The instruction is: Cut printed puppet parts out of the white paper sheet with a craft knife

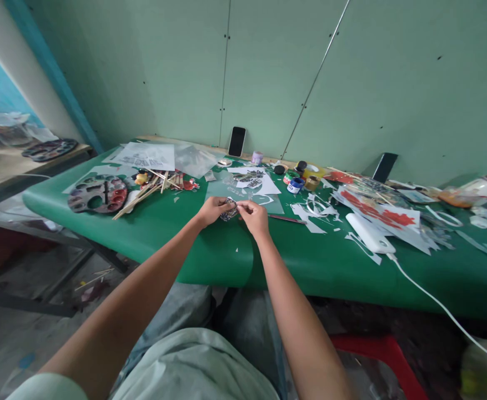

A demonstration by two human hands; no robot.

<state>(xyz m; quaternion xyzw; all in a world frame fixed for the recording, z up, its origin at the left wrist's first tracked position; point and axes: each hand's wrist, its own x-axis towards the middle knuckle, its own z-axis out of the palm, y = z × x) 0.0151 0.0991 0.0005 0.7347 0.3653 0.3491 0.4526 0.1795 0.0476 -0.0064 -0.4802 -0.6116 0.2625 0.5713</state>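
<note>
Both my hands are at the near middle of the green table [160,244], pinching one small black-and-white patterned paper piece [227,213] between them. My left hand [211,211] grips its left side. At its right edge, the fingertips of my right hand [255,218] are closed on it. Just right of that hand a thin dark pen-like tool [287,219] lies on the table. Beyond my hands, more patterned paper [254,180] and white sheets rest on a pale translucent mat [214,191].
On the left are a paint palette [97,194], wooden sticks [137,200] and printed sheets [147,154]. Paint jars [295,185] stand behind, near an upright phone [237,141]. To the right, a white power bank [369,233] trails a cable beside red-painted paper [378,210] and scraps.
</note>
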